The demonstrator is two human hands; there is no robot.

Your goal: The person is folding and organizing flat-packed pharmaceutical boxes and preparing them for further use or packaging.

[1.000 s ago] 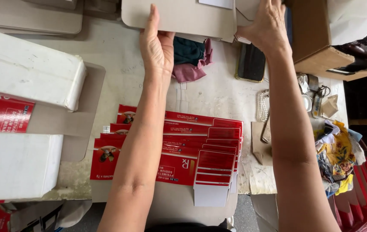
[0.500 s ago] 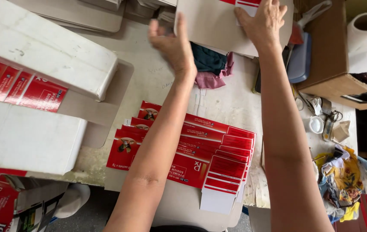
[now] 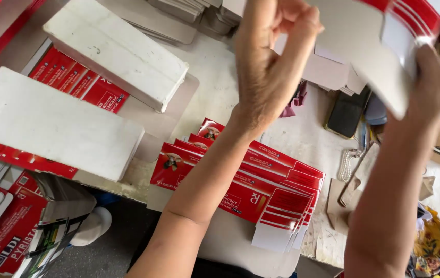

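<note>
Both my hands are raised close to the camera and hold one flat carton blank [image 3: 364, 46], grey on this side with red and white stripes at its top right corner. My left hand [image 3: 271, 56] curls its fingers onto the blank's left edge. The blank's right side is gripped by my right hand [image 3: 431, 82], thumb on the striped part. Below my arms, a fanned stack of flat red cartons [image 3: 261, 180] lies on the worktable [image 3: 220, 87].
Two long white blocks [image 3: 117, 51] [image 3: 50, 123] lie on rows of red cartons at the left. Grey card stacks [image 3: 179, 15] sit at the back. A dark phone [image 3: 346, 113], a pink cloth [image 3: 294, 100] and more red cartons [image 3: 3, 226] at bottom left are also here.
Both hands have lifted the flat blank off the far stack and brought it up toward the camera. My left hand, open a moment ago, now curls onto its edge.
</note>
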